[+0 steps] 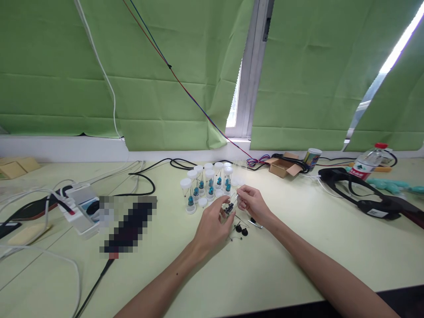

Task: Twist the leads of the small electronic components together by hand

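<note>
My left hand [213, 223] pinches a small dark part with a clear section [229, 208] between thumb and fingers. At its upper right end, my right hand [253, 203] has its fingertips closed around something thin and pale, too small to name. Just below the hands lie small black round pieces [244, 231], thin wire bits and a short metal rod [255, 224]. Behind my left hand stand several clear tubes with white caps [188, 196], each with a blue item inside. A loose white cap [202, 202] rests beside them.
An open cardboard box [284, 167], a printed can [312, 159], a red-capped bottle [367, 162] and a black headset-like frame [367, 198] are at the right. A power strip [81, 212], cables and a pixelated dark object [130, 227] lie left. Green blinds hang behind.
</note>
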Demonstrator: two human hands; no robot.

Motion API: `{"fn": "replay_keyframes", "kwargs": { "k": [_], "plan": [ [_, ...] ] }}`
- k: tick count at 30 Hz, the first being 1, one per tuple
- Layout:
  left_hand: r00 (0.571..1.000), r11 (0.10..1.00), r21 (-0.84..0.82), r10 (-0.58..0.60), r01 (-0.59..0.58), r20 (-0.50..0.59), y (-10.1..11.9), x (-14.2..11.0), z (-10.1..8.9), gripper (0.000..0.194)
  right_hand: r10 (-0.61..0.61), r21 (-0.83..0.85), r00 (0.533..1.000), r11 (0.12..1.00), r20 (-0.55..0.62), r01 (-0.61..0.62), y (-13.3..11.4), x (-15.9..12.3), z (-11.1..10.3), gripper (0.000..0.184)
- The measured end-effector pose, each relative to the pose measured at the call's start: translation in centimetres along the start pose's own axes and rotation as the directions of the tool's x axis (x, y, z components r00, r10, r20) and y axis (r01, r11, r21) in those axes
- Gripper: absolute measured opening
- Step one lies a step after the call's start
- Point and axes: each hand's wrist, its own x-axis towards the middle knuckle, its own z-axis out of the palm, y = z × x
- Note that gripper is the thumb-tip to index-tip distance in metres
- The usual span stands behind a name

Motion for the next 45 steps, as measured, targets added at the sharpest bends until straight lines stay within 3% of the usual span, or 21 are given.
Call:
{"fn": "replay_keyframes", "kwargs": {
  "k": [8,17,45],
  "plan": [
    [1.000,1.000,-0.006,0.001,-0.001,-0.009,0.26,0.06,0.00,0.034,-0.006,0.024,0.998,1.000,-0.060,0.008,-0.26,-0.06,0.10,0.032],
    [0.999,1.000,-0.005,-0.011,0.011,-0.031,0.20,0.10,0.01,0.034,-0.057,-0.073,0.977,0.996,-0.204,0.043,-0.05,0.20,-0.26,0.038],
    [1.000,1.000,0.012,0.002,-0.002,-0.013,-0.01,0.00,0.04,0.032,-0.114,-0.208,0.973,0.976,-0.203,0.071,0.52,0.22,-0.63,0.035]
  ]
}}
